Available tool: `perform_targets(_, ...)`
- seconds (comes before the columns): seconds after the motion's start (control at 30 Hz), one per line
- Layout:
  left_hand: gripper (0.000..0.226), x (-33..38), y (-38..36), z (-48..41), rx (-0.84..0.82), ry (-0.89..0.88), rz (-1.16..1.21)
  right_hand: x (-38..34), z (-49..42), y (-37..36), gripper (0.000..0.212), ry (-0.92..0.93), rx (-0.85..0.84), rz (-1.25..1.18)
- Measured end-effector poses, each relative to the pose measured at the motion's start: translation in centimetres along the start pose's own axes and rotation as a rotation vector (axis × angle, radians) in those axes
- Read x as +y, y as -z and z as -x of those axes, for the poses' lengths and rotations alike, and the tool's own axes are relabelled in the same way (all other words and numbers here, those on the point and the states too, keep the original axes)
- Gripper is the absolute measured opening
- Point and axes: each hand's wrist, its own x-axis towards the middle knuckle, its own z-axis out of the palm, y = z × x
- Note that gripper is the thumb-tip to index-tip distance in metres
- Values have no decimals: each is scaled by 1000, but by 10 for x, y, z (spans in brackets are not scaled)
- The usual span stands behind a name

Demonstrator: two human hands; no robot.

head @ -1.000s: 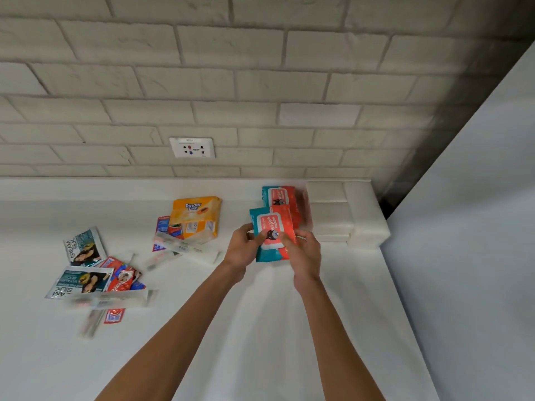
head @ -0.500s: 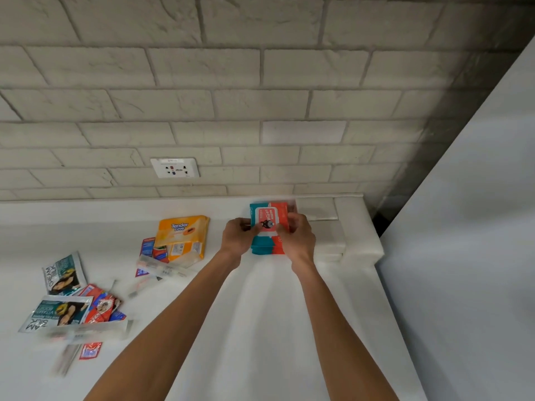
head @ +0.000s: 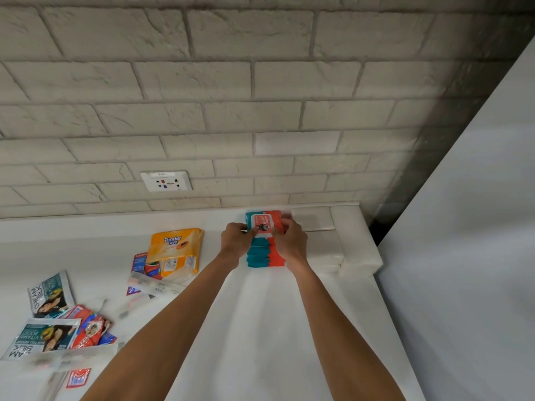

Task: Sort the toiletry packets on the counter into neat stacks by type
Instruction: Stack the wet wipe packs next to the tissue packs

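So, teal-and-red soft plastic wipes pack [head: 264, 225] sits centre frame, atop same-type stack [head: 257, 257] at far edge of white counter [head: 260, 328]. Left hand [head: 236, 240] and right hand [head: 291, 241] both curled, fingertips pinching pack's side edges. Guessing light, squishy, slick film, so grip sides, not label flap.

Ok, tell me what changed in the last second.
The left hand and right hand carried the teal-and-red packet away from the person, toward the wall, onto the matching stack. They still grip its sides. The orange pack and the loose sachets on the left stayed put.
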Motion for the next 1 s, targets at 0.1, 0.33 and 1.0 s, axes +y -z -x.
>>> perform_targets(0.1,38,-2,-1,-4,8,-20,-15,0,-5,-4,25,57,20,45)
perform_targets(0.33,38,-6,-4,-6,36,-92,-41,3,-7,-11,23,129,58,54)
perform_targets(1.0,57,-50,-11,8,-35,-466,-373,-2,14,-12,34,229,-39,151)
